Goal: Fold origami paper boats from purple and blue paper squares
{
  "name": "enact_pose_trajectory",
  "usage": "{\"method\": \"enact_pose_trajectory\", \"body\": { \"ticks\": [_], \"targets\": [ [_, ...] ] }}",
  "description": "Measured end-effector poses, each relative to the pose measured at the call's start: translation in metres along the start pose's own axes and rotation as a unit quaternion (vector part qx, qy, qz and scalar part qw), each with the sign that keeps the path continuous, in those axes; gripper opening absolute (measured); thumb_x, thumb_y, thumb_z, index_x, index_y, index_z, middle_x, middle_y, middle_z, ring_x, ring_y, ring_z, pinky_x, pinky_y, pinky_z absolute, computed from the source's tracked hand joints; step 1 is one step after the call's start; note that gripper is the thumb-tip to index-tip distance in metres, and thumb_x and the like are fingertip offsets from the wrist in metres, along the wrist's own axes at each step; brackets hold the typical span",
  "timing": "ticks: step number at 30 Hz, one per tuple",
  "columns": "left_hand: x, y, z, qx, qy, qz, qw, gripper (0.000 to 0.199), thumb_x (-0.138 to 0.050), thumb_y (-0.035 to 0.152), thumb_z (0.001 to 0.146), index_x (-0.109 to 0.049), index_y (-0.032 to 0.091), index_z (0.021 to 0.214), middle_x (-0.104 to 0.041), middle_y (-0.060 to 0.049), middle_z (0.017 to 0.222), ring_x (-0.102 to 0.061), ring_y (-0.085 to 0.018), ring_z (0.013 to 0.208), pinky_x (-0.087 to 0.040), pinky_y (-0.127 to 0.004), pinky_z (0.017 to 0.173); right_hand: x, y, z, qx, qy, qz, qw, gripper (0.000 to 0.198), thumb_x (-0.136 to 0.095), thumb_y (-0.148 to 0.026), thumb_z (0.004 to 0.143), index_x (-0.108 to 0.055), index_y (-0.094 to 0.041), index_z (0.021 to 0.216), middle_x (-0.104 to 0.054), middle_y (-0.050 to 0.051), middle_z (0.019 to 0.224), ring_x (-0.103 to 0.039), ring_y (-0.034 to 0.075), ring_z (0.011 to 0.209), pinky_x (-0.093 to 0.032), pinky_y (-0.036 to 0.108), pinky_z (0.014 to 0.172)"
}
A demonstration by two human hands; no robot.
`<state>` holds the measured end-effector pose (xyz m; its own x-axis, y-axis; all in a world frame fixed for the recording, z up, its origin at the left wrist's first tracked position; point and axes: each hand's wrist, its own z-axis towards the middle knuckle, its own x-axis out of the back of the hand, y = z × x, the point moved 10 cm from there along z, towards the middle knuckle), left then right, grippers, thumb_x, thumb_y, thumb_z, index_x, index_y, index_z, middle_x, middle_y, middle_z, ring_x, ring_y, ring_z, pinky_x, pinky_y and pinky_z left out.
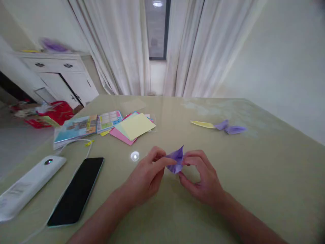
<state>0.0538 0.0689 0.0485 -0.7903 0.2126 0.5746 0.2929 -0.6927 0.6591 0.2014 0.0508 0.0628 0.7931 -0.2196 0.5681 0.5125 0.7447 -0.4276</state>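
A small purple folded paper (pixel 177 156) is held between both hands just above the table, its pointed tip upward. My left hand (pixel 149 173) pinches it from the left, with the index finger laid across its front. From the right, my right hand (pixel 201 176) grips its edge between thumb and fingers. Farther back on the right lie a long yellow folded paper strip (pixel 203 124) and purple folded paper pieces (pixel 235 129), end to end.
Left of centre, a fan of coloured paper sheets (pixel 137 126) lies beside booklets (pixel 78 128). A black-screened phone (pixel 77 191), a white elongated device (pixel 30 186) and a white cable (pixel 68 184) occupy the near left. Behind the table (pixel 274 176) hang curtains (pixel 122 44).
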Motion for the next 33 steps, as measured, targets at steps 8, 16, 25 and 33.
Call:
{"method": "enact_pose_trajectory", "body": {
  "ticks": [8, 16, 25, 33],
  "targets": [
    [0.0, -0.001, 0.0, -0.003, 0.001, 0.016, 1.0, 0.048, -0.044, -0.004, 0.098, -0.068, 0.026, 0.127, -0.052, -0.006, 0.115, -0.061, -0.017, 0.103, -0.055, -0.03, 0.092, 0.003, -0.002, 0.0, 0.004, 0.005, -0.003, 1.0, 0.029, -0.07, -0.011, 0.092, -0.06, -0.022, 0.117, -0.064, 0.009, 0.11, -0.065, 0.024, 0.102, -0.059, 0.036, 0.086],
    [-0.008, -0.001, -0.003, -0.002, -0.032, 0.046, 0.998, 0.055, -0.042, -0.003, 0.094, -0.068, 0.03, 0.13, -0.052, -0.007, 0.117, -0.063, -0.02, 0.106, -0.059, -0.037, 0.095, 0.004, -0.001, -0.001, 0.005, 0.009, 0.001, 1.0, 0.03, -0.069, -0.01, 0.092, -0.061, -0.021, 0.119, -0.064, 0.009, 0.112, -0.065, 0.023, 0.103, -0.059, 0.035, 0.088],
    [-0.008, 0.005, 0.002, -0.02, -0.005, 0.019, 1.0, 0.037, -0.05, 0.002, 0.103, -0.065, 0.025, 0.127, -0.06, -0.006, 0.117, -0.065, -0.017, 0.106, -0.058, -0.029, 0.092, 0.001, -0.002, 0.0, 0.009, -0.009, 0.005, 1.0, 0.033, -0.068, -0.01, 0.095, -0.063, -0.021, 0.126, -0.068, 0.01, 0.115, -0.068, 0.024, 0.106, -0.06, 0.037, 0.092],
    [-0.003, 0.009, 0.001, -0.046, 0.046, 0.006, 0.998, 0.03, -0.055, 0.005, 0.106, -0.062, 0.023, 0.129, -0.065, -0.005, 0.114, -0.066, -0.014, 0.107, -0.055, -0.024, 0.096, -0.001, -0.004, -0.003, 0.024, -0.01, 0.032, 0.999, 0.041, -0.068, -0.007, 0.093, -0.062, -0.021, 0.131, -0.074, 0.01, 0.114, -0.07, 0.024, 0.105, -0.06, 0.038, 0.092]
  ]
}}
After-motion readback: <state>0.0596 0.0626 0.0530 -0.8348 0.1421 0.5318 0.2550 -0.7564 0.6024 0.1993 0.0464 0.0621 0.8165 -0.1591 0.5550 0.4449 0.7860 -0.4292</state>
